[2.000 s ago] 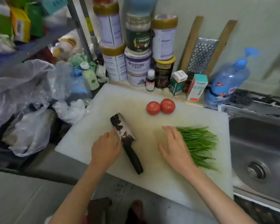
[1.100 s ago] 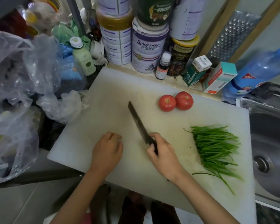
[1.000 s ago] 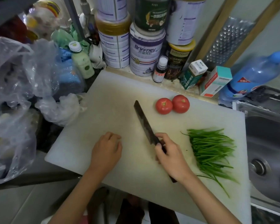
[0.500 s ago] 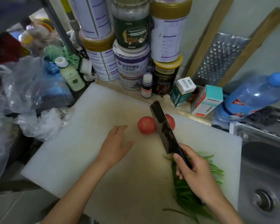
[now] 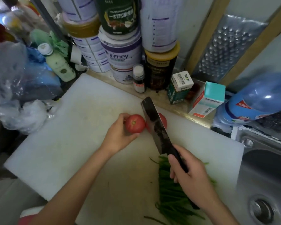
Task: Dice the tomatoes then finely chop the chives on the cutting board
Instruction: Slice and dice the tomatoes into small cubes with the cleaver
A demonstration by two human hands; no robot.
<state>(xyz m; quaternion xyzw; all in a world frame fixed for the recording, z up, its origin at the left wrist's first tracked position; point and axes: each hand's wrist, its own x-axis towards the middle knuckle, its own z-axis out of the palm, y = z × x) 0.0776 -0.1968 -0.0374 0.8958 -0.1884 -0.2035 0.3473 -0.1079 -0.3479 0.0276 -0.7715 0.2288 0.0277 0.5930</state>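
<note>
The fingers [image 5: 124, 117] of the left hand [image 5: 118, 135] were curled round a tomato [image 5: 135, 123] at the centre of the frame, thumb beneath it and fingertips over its upper-left side, cupping it rather than pinching it. The fingers [image 5: 173, 167] of the right hand [image 5: 191, 179], lower right of centre, were wrapped tight on the dark handle of the knife [image 5: 156, 127]. Its broad, blotched blade ran up and to the left, crossing in front of a second tomato [image 5: 163, 121]. Whether the blade touched that one could not be told. Both tomatoes sat side by side near the upper edge of the white cutting board [image 5: 63, 143].

By my judgement the task had barely begun. Both tomatoes looked whole, with no cut face, juice or pieces on the board, so the first cut had not been made. The chives [image 5: 170, 197] lay as a long uncut bundle at the lower middle of the frame, partly under the right wrist. All the dicing and all the chopping were left.

The held tomato was round, red-orange and smooth, its small stem scar facing the camera. It seemed firm and liable to roll until halved. The second showed only as red slivers either side of the blade. The chives were slim, dark green, roughly parallel stalks, with a few strays at the edges.
</note>
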